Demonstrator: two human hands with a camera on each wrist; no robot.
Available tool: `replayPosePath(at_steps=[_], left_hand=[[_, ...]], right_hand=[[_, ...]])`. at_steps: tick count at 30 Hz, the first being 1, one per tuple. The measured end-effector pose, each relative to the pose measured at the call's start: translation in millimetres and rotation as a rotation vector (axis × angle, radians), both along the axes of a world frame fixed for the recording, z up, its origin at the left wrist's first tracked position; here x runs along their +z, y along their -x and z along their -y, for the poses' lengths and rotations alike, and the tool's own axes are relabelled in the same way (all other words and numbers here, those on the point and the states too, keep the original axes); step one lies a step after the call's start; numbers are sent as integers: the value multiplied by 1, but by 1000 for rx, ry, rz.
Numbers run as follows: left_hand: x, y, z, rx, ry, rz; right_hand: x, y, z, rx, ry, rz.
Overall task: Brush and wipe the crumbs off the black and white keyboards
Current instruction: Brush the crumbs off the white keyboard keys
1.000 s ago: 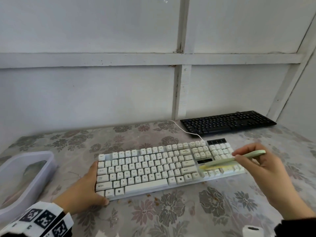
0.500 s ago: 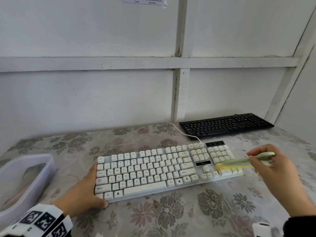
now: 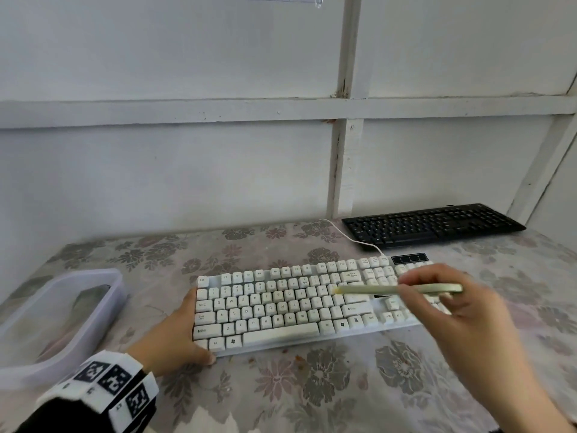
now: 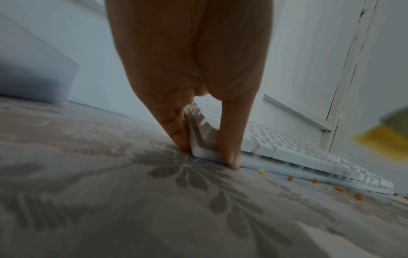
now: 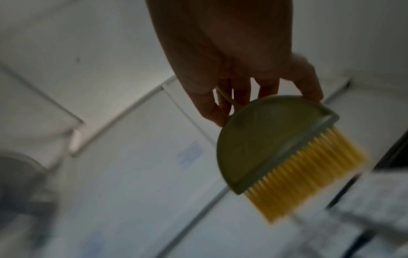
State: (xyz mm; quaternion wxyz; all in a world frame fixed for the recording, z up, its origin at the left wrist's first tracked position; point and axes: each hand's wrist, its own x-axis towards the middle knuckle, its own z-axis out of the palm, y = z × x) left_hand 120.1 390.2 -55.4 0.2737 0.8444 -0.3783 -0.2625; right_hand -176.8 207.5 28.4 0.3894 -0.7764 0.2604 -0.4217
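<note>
The white keyboard (image 3: 281, 310) lies across the middle of the flowered table. My left hand (image 3: 175, 339) holds its near left corner, with the fingers against the left end and the thumb on the front edge (image 4: 229, 153). My right hand (image 3: 462, 314) grips a flat green brush (image 3: 396, 289) with yellow bristles (image 5: 309, 174). The bristle end is over the keys right of centre, and contact cannot be told. Orange crumbs (image 4: 340, 189) lie on the cloth along the front edge. The black keyboard (image 3: 431, 225) sits at the back right by the wall.
A translucent plastic container (image 3: 59, 314) stands at the left edge of the table, close to my left forearm. The white keyboard's cable (image 3: 349, 235) runs back toward the wall past the black keyboard. White panelled walls close the back and right sides.
My right hand has carried the brush left, from the number pad to the keys right of centre. My left hand has stayed on the keyboard's corner.
</note>
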Motion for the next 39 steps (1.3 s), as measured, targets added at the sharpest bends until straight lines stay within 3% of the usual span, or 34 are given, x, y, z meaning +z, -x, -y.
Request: replayPosePath(at_steps=[2, 5, 10, 21, 27, 32, 39], left_hand=[[0, -1, -1, -5, 24, -13], [-3, -3, -3, -18, 70, -20], [-5, -2, -4, -16, 143, -41], [-2, -4, -1, -38, 36, 36], [-2, -4, -2, -36, 51, 27], [-1, -3, -1, -26, 23, 34], [-2, -4, -2, -47, 73, 20]], right_hand=[[-11, -28, -36, 204, 50, -42], [-41, -65, -69, 340, 203, -114], [-73, -96, -96, 232, 418, -64], [-88, -77, -71, -8, 479, -14], [-91, -80, -80, 92, 449, 11], [-93, -68, -53, 23, 340, -5], [-92, -83, -82, 123, 515, 21]])
